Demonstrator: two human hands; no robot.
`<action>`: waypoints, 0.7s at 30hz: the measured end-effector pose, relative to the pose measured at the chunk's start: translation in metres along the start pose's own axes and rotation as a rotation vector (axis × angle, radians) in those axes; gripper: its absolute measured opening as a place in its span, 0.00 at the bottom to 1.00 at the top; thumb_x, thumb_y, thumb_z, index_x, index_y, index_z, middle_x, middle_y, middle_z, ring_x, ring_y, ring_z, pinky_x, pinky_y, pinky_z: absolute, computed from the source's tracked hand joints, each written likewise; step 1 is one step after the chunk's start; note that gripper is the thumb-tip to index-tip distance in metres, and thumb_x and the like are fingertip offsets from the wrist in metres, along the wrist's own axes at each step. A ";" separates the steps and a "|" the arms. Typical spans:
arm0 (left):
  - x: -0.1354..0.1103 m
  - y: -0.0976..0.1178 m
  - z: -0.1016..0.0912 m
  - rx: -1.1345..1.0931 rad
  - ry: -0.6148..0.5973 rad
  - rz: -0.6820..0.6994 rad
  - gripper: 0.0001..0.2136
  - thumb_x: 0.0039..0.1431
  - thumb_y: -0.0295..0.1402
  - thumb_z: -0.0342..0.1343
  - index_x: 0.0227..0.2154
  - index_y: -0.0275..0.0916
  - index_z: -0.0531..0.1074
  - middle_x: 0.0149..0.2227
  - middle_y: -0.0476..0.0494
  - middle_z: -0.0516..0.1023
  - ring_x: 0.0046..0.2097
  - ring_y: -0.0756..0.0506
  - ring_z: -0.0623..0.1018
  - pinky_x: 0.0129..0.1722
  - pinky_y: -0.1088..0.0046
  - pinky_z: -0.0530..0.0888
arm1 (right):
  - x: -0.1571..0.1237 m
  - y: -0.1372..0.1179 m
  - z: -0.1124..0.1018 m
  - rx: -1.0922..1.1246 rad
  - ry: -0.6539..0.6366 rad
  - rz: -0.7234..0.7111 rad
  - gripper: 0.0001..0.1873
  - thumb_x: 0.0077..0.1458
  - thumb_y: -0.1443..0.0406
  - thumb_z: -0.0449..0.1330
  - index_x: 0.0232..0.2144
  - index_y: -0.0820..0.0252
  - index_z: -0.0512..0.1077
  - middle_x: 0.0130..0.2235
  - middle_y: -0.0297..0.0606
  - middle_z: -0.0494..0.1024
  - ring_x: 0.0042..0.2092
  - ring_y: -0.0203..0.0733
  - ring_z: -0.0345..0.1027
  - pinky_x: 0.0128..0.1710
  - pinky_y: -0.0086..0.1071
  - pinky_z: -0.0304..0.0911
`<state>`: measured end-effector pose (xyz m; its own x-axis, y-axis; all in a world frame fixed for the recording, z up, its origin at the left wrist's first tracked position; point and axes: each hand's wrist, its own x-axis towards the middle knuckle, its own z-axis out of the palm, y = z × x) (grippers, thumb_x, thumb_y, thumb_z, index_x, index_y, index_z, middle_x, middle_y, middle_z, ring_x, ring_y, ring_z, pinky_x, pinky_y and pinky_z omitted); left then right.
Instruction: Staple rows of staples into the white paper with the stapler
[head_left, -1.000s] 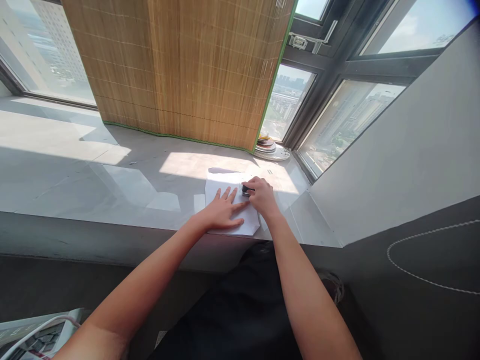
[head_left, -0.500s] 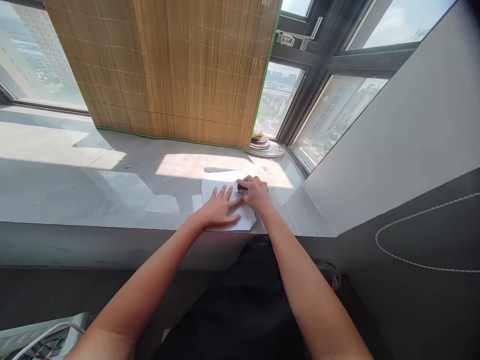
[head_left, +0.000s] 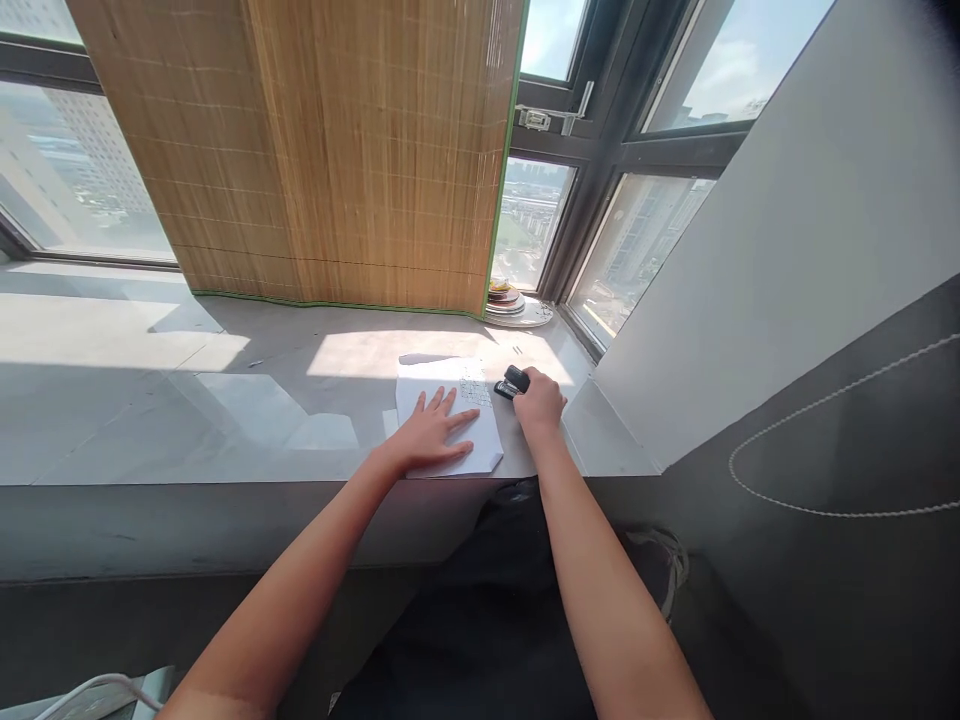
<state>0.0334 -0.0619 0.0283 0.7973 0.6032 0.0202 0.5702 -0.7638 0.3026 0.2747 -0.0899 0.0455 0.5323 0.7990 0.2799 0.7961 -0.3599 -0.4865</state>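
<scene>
Dark marks (head_left: 474,385) on paper (head_left: 487,438) (illegibly small)

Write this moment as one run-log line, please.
left hand: spread on paper | right hand: holds black stapler beside paper | surface: windowsill

Before me: one windowsill (head_left: 90,430), pale grey, bearing a sunlit patch (head_left: 360,352) near the panes (head_left: 532,215); one brown slatted blind (head_left: 322,150), edged in green, hanging over the glass, its hem at or just above the sill, I cannot tell which; one stack of plates (head_left: 511,305), mixed sizes, beside the blind's lower right corner; one dark window frame (head_left: 600,135), cornered, fitted with a pale latch (head_left: 535,120); outside, tall buildings and cloud; to my right, one white wall (head_left: 750,180) and one pale looped cord (head_left: 855,515); lower, one cable coil (head_left: 679,562), partly hidden; low at my left, one pale case (head_left: 154,686), cropped, crossed by a white cable (head_left: 105,680)
</scene>
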 end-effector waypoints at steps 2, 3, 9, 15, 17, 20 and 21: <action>0.000 -0.001 -0.002 -0.021 0.066 0.016 0.30 0.69 0.54 0.55 0.70 0.52 0.69 0.78 0.36 0.54 0.78 0.23 0.52 0.72 0.31 0.51 | -0.003 -0.006 -0.002 0.079 0.068 -0.033 0.21 0.58 0.72 0.60 0.52 0.56 0.78 0.48 0.47 0.81 0.52 0.57 0.73 0.52 0.47 0.67; 0.000 -0.001 -0.003 -0.037 0.144 0.024 0.25 0.70 0.51 0.55 0.65 0.49 0.73 0.77 0.37 0.58 0.77 0.26 0.56 0.72 0.35 0.54 | -0.005 -0.012 -0.002 0.130 0.106 -0.068 0.20 0.60 0.71 0.59 0.54 0.57 0.77 0.50 0.48 0.81 0.53 0.56 0.73 0.52 0.45 0.68; -0.008 -0.028 -0.022 -0.122 0.903 -0.323 0.17 0.75 0.34 0.40 0.35 0.42 0.73 0.39 0.39 0.79 0.44 0.41 0.78 0.49 0.61 0.76 | -0.040 -0.076 0.020 0.355 -0.101 -0.378 0.15 0.60 0.67 0.62 0.49 0.53 0.78 0.46 0.42 0.82 0.50 0.53 0.75 0.49 0.41 0.70; -0.025 -0.098 -0.041 0.137 0.585 -0.581 0.13 0.68 0.34 0.51 0.49 0.38 0.77 0.55 0.29 0.76 0.57 0.31 0.74 0.58 0.52 0.72 | -0.057 -0.111 0.050 0.300 -0.205 -0.396 0.15 0.54 0.72 0.63 0.43 0.51 0.76 0.42 0.44 0.79 0.45 0.54 0.75 0.38 0.41 0.69; -0.031 -0.120 -0.045 0.172 0.448 -0.670 0.20 0.70 0.39 0.50 0.59 0.38 0.74 0.65 0.25 0.70 0.65 0.27 0.69 0.62 0.43 0.69 | -0.048 -0.098 0.048 0.275 -0.221 -0.395 0.17 0.53 0.73 0.63 0.44 0.52 0.74 0.43 0.43 0.79 0.45 0.53 0.74 0.37 0.39 0.67; -0.037 -0.142 -0.046 0.202 0.330 -0.753 0.24 0.73 0.41 0.45 0.65 0.39 0.70 0.71 0.24 0.64 0.71 0.25 0.62 0.65 0.30 0.61 | -0.027 -0.058 0.037 0.221 -0.224 -0.354 0.17 0.52 0.73 0.62 0.44 0.55 0.73 0.43 0.42 0.78 0.44 0.51 0.72 0.37 0.37 0.65; -0.037 -0.145 -0.044 0.216 0.318 -0.764 0.24 0.74 0.41 0.43 0.65 0.39 0.69 0.71 0.24 0.64 0.72 0.25 0.61 0.65 0.27 0.59 | -0.022 -0.043 0.032 0.205 -0.213 -0.330 0.17 0.51 0.73 0.62 0.44 0.56 0.73 0.43 0.43 0.78 0.43 0.50 0.71 0.38 0.36 0.64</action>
<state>-0.0877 0.0368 0.0258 0.1038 0.9816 0.1603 0.9795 -0.1289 0.1546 0.2197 -0.0761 0.0338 0.1706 0.9441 0.2820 0.8285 0.0175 -0.5597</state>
